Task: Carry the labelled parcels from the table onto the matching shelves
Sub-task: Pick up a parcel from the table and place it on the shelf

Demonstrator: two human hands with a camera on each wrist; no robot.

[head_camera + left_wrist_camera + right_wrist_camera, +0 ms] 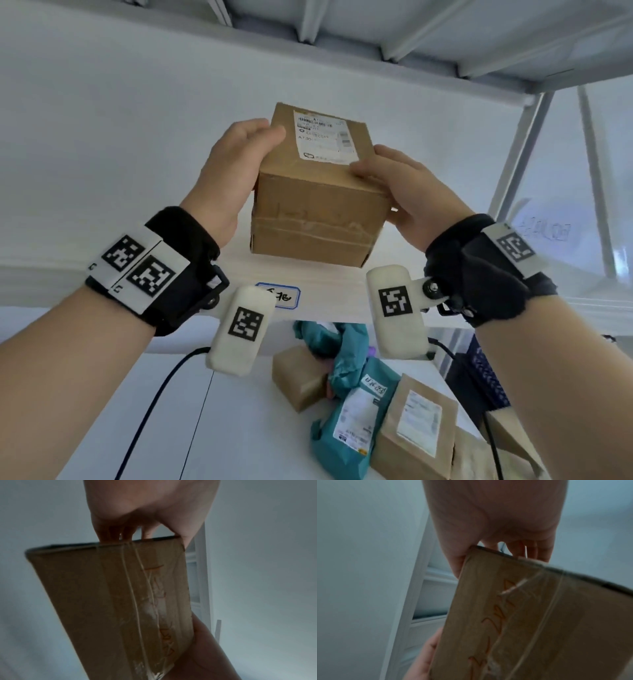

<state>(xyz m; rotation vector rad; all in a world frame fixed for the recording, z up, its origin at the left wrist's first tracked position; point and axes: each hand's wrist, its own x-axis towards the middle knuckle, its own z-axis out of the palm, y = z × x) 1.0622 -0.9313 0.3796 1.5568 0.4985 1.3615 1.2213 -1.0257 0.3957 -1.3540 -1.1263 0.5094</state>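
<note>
While both hands, left and right, grip the cardboard box, its label print blurs unreadably.

taped brown cardboard box (white label on top) held above shelf edge.

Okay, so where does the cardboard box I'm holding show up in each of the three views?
Head: the cardboard box sits at centre, white label up, between the left hand and the right hand.
Left wrist: it fills the lower centre, fingers above.
Right wrist: it takes the lower right.
Shared landmark: the clear tape seam over reddish writing.
</note>
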